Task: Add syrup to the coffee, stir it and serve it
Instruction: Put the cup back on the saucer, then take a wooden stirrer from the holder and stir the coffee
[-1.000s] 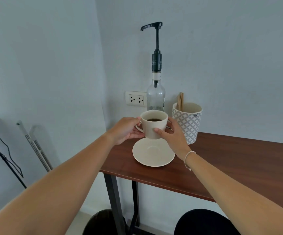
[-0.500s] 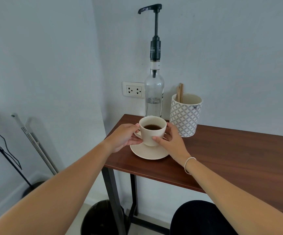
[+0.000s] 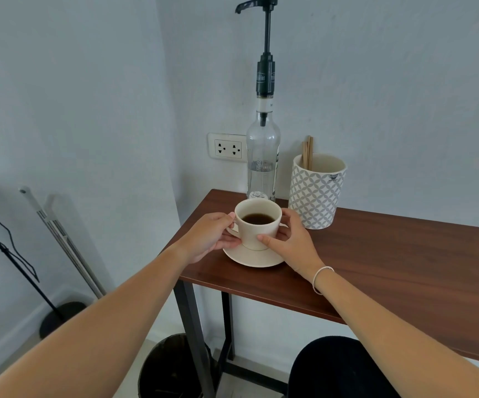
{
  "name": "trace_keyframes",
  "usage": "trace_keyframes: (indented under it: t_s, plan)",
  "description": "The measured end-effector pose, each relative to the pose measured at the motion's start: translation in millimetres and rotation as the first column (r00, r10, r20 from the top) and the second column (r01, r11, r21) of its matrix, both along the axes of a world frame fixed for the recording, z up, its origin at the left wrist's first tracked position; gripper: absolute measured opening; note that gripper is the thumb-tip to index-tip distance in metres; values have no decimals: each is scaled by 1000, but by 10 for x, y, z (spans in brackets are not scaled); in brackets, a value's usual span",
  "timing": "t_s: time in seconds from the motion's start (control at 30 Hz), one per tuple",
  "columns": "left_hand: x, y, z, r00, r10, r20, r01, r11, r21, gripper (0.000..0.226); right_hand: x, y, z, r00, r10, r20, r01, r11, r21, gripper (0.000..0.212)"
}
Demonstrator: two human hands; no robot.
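Fingers (image 3: 267, 239) of both hands wrapped around coffee cup (image 3: 257, 234) on saucer (image 3: 249, 258), syrup bottle (image 3: 262, 162) and patterned pot (image 3: 315, 193) just behind

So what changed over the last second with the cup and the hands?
The cup, held above the saucer a second ago, has come down and now sits on it. Both the left hand and the right hand still grip the cup; nothing was let go. The syrup bottle, the patterned holder with wooden stirrers, and the table stayed put.
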State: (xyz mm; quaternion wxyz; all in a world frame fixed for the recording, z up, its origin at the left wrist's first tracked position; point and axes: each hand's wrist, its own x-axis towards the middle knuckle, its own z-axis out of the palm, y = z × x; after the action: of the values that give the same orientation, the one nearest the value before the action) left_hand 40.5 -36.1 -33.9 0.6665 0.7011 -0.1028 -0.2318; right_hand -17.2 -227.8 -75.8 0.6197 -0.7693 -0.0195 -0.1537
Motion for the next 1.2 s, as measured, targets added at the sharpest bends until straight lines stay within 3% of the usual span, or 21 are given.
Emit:
trace_keyframes:
  t_s: [0.23,0.4,0.7,0.77,0.93,1.07,1.2]
  plan:
    - [-27,8,-14,1000,9,15,-9,1000,-20,24,-3,9,11,1000,0,6,0,1000,7,66]
    - [-62,16,-21,1000,14,26,-13,999,-38,24,-45,4,69,998,-37,44,34,997,67,51]
    - [-94,10,-20,1000,23,13,-22,999,-45,29,98,-242,734,913,-328,244,327,944,46,18]
    - [-104,11,-19,1000,22,10,-22,998,-62,29,188,-353,922,878,-405,254,416,909,9,10]
    - [-116,7,-11,999,33,1,-33,997,-66,32,402,-578,1276,805,-503,313,550,831,-80,19]
    - [-119,-3,-10,999,51,-9,-51,997,-58,25,605,-698,1428,809,-545,221,585,785,-204,17]
    - [-107,-7,-17,999,47,-7,-48,997,-53,21,798,-774,1462,827,-550,116,540,720,-436,28]
